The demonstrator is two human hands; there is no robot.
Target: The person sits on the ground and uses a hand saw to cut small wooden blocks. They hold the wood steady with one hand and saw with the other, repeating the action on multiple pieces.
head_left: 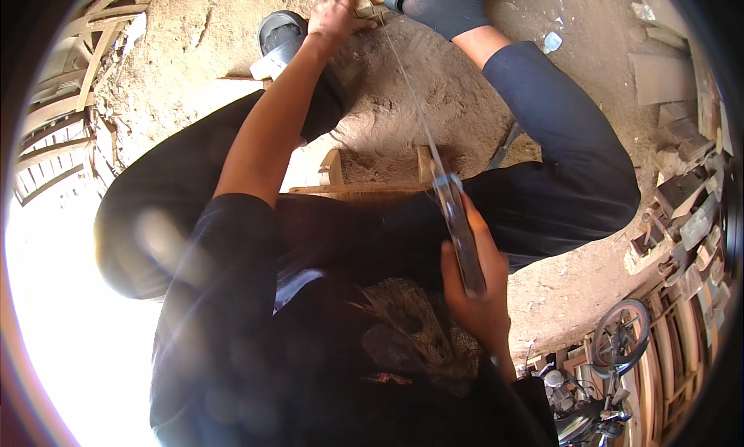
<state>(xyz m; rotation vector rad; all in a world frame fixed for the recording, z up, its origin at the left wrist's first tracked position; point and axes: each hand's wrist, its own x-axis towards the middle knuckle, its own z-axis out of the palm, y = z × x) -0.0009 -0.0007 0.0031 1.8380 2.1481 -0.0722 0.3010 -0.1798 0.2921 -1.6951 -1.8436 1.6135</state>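
Observation:
My right hand (482, 296) is wrapped round the dark handle of a handsaw (465, 241), close to my body. The saw's long thin blade (415, 98) stretches away from me, edge-on, and its far end reaches a small piece of wood (372, 6) on the ground. My left hand (333, 18) is closed on the left part of that wood, arm stretched out. The wood's right end lies against my right foot (442, 9), in a dark sock and sandal. Whether the teeth are in the wood is too small to tell.
I sit on a low wooden stool (356, 191) over a dirt floor. My left foot (283, 37) wears a sandal. A dark tool or bar (505, 146) lies under my right leg. Wood offcuts (686, 191) pile up at right, near a motorcycle (573, 404). Wooden frames (62, 98) stand at left.

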